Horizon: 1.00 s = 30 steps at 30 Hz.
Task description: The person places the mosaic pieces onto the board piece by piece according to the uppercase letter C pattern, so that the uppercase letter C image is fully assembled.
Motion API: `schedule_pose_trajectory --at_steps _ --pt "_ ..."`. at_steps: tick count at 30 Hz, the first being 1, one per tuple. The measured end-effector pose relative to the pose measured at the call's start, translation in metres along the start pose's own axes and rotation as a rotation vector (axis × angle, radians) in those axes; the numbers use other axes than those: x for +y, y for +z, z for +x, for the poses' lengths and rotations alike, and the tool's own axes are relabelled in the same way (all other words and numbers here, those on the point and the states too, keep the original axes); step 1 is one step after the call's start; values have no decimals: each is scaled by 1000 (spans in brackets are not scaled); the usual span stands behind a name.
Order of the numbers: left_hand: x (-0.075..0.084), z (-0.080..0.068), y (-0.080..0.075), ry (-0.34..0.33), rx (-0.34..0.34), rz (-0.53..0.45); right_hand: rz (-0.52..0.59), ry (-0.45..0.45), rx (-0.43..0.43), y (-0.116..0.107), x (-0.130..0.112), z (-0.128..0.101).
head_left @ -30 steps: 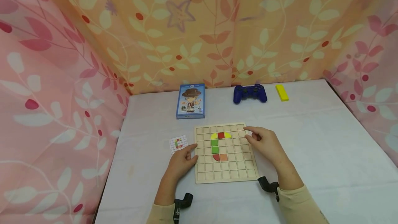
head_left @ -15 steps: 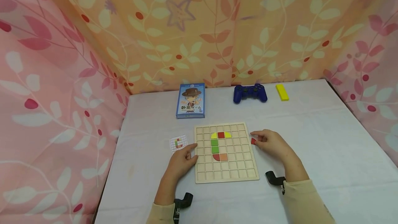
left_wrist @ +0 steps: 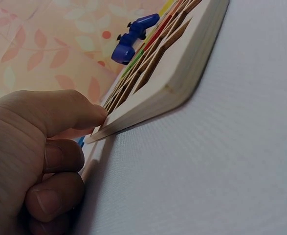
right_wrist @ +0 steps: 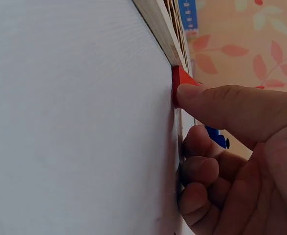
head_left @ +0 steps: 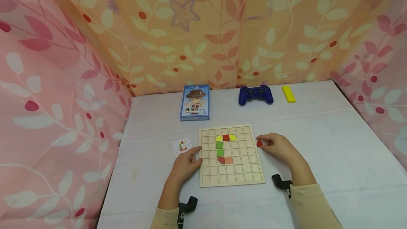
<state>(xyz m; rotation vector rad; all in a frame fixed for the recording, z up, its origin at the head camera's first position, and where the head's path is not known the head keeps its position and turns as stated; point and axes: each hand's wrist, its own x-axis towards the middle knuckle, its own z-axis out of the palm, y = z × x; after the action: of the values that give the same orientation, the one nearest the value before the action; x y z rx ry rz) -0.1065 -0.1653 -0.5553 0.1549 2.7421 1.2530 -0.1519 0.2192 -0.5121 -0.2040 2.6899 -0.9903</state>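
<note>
R hand [head_left: 278, 147] pinches red piece [head_left: 259, 144] by board [head_left: 231, 177] edge — L hand [head_left: 185, 163] fingers curled, thumb on board's left rim.

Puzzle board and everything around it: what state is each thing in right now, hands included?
Wooden board: flat on the table, seven coloured tiles set in its grid.
Red piece: off the board, beside its right edge, pinched by the right hand.
Right hand: pinching the red piece.
Left hand: fingers curled, thumb on the board's left edge.
Pattern card: lying face up.
Card box: lying flat.
Blue controller: untouched.
Yellow block: lying flat.
</note>
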Motion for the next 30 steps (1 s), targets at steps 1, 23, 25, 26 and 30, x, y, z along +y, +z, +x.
schedule_pose_trajectory --at_steps 1,23,25,26,30 --pt "0 0 0 0 1 0 -1 -5 0 0 0 0" --pt "0 1 0 -5 8 -15 11 -54 21 0 -4 -8" --pt "0 1 0 -7 5 -12 -10 -46 24 1 -3 -7" --pt "0 0 0 -6 4 -11 -20 -43 26 1 -3 -7" --pt "0 0 1 -8 5 -6 -35 -38 33 0 -1 -7"
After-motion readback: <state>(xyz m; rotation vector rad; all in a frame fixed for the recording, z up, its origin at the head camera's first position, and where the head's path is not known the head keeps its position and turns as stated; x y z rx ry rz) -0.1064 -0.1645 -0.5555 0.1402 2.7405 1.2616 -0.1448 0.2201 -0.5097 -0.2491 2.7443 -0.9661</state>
